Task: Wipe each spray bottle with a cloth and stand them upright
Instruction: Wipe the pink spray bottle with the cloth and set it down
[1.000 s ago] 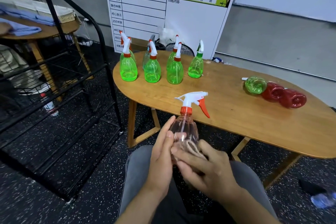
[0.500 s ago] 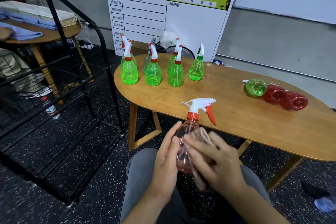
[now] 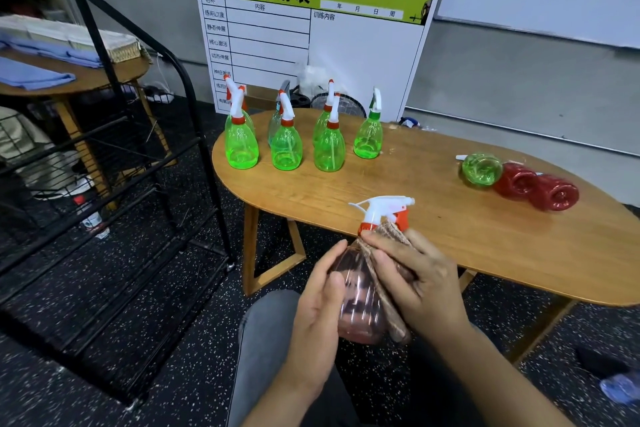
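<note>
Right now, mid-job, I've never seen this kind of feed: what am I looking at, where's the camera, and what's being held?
No machine here: a person's two bare hands, filmed by a camera worn on the head, looking forward and down. The left hand holds a clear pink spray bottle; the right hand presses a brown cloth against it. On the wooden table green bottles stand upright; one green lying bottle and two red lying bottles wait at the right.

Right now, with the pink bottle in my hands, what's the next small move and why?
Probably slide the cloth down the pink bottle. The right hand presses it up near the neck, the left hand steadies the side, and the lower body still looks uncovered.
</note>
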`<state>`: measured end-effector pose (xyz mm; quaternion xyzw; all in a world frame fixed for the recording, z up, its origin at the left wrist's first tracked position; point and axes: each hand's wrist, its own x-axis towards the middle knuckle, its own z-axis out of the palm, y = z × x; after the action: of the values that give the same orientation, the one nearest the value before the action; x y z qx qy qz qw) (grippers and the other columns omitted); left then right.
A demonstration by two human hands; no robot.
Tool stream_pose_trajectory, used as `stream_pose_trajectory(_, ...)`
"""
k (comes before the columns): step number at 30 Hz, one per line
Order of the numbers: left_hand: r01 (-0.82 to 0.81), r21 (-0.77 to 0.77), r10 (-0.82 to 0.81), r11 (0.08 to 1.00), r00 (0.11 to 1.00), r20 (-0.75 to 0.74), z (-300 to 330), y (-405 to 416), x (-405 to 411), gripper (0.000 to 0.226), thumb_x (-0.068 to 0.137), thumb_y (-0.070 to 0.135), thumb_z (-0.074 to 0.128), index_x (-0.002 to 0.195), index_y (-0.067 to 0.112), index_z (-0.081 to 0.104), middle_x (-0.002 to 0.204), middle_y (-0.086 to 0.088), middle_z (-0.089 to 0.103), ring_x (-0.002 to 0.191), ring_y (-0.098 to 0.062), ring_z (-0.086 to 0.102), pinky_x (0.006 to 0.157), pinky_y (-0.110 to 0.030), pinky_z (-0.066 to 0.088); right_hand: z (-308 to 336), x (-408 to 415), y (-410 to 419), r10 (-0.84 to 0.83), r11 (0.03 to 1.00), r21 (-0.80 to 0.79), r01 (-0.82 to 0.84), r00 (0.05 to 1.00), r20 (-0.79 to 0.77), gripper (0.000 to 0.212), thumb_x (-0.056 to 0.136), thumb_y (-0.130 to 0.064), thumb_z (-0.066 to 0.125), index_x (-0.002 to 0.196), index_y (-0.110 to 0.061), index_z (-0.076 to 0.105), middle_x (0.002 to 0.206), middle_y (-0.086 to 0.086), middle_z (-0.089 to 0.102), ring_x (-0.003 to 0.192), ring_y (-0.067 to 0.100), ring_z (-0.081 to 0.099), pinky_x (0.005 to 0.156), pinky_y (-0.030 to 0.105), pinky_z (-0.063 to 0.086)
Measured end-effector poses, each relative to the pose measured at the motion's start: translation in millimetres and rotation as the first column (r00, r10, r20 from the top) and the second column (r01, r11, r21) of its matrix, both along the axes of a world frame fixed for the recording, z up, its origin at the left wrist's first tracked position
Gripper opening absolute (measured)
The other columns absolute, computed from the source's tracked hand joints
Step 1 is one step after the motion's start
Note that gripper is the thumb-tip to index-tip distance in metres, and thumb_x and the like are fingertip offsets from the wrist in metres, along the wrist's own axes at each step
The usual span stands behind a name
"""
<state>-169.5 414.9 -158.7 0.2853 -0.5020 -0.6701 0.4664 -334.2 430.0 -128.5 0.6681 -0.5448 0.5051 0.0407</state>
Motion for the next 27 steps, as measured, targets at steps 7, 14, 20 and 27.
stream_pose_trajectory(7, 0.026, 0.077, -0.018, 0.997, 0.994, -0.106, 2.1, -3.7, 0.3, 0.074, 0.086, 0.037, 0.076, 0.154, 0.033, 0.046, 0.141, 0.0, 0.068, 0.132, -0.022, 0.065, 0.107, -0.045, 0.053, -2.4, 9.5, 5.2, 0.039, 0.999, 0.016, -0.041, 0.993, 0.107, 0.03, 0.099, -0.027, 0.063, 0.126, -0.021, 0.074, 0.091, -0.011, 0.061, 0.077, 0.003, 0.059, 0.07, 0.011, 0.044)
stream_pose_trajectory(14, 0.017, 0.187, 0.01, 0.982, 0.989, -0.147, 0.2, -6.3, -0.9, 0.051, 0.101, 0.036, 0.051, 0.152, 0.038, 0.049, 0.133, -0.011, 0.072, 0.125, -0.034, 0.068, 0.104, -0.053, 0.053, -6.2, 14.4, 4.7, 0.042, 0.995, 0.082, -0.055, 0.986, 0.161, 0.032, 0.102, -0.031, 0.059, 0.132, -0.029, 0.071, 0.101, -0.007, 0.066, 0.087, 0.013, 0.068, 0.075, 0.027, 0.055)
stream_pose_trajectory(20, 0.044, 0.186, -0.024, 0.981, 0.994, -0.107, 1.1, -7.8, -1.0, 0.052, 0.097, 0.042, 0.046, 0.149, 0.04, 0.05, 0.128, -0.011, 0.075, 0.118, -0.035, 0.071, 0.1, -0.06, 0.057, 6.2, 10.0, -4.6, -0.015, 0.99, 0.143, -0.019, 0.971, 0.237, 0.033, 0.101, -0.039, 0.056, 0.129, -0.034, 0.072, 0.109, -0.016, 0.071, 0.098, 0.013, 0.07, 0.083, 0.026, 0.056)
stream_pose_trajectory(27, 0.041, 0.17, -0.035, 0.985, 0.999, -0.039, -4.9, -9.2, 0.0, 0.044, 0.103, 0.044, 0.044, 0.146, 0.045, 0.055, 0.13, -0.007, 0.074, 0.12, -0.029, 0.071, 0.105, -0.06, 0.054, -2.0, 13.9, -0.2, -0.027, 0.988, 0.155, 0.008, 0.992, 0.12, 0.031, 0.102, -0.038, 0.059, 0.13, -0.034, 0.072, 0.118, -0.012, 0.07, 0.103, 0.006, 0.07, 0.085, 0.024, 0.058)
